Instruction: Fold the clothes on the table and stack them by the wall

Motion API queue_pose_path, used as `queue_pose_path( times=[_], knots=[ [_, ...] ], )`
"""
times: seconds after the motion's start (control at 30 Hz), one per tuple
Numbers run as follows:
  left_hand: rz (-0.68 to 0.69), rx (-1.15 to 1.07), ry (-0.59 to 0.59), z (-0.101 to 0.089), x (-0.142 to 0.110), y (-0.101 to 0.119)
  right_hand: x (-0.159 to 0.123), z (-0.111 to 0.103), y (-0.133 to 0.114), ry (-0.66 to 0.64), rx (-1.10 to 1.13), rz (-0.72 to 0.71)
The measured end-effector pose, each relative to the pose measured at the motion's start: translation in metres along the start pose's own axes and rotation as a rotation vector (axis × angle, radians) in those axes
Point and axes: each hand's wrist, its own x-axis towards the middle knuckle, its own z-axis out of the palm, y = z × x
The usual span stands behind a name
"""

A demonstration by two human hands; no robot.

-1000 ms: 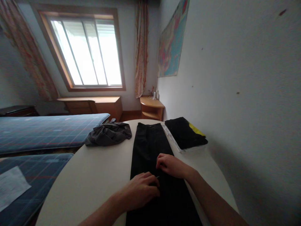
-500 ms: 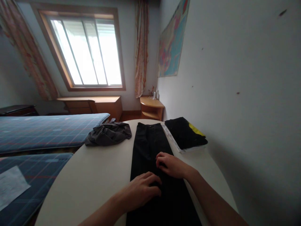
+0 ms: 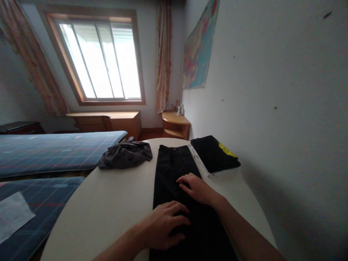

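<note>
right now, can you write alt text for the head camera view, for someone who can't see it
Two bare hands, left and right, rest on or just over black trousers laid lengthwise on a round white table. A crumpled dark grey cloth lies to the left, a folded black stack to the right.

Domestic room, bedroom type — lived-in, plainly furnished.
Sleeping use is indicated by two plaid-covered mattresses (image 3: 62, 152), one beyond the other at the left; floral curtains (image 3: 163, 54) flank a wood-framed window (image 3: 102, 61). Furniture noted: a wooden desk (image 3: 122, 115) below the window, a corner shelf unit (image 3: 175, 117) bearing small items, and a round white table (image 3: 108, 195) carrying clothing — a black garment (image 3: 171, 175) laid lengthwise, a crumpled grey cloth (image 3: 126, 155). Colourful map (image 3: 199, 50) mounted on the pale wall (image 3: 258, 72), which shows small marks.
</note>
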Motion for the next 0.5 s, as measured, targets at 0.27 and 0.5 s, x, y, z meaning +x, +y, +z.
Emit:
queue_pose_path(
  times=[0.27,0.5],
  knots=[
    [0.005,-0.021,-0.041,0.000,0.000,-0.002,0.020,0.038,0.014,0.006,-0.124,0.048],
    [-0.074,-0.003,-0.106,-0.005,0.001,0.001,0.025,0.045,0.015,0.124,-0.188,0.123]
  ],
)
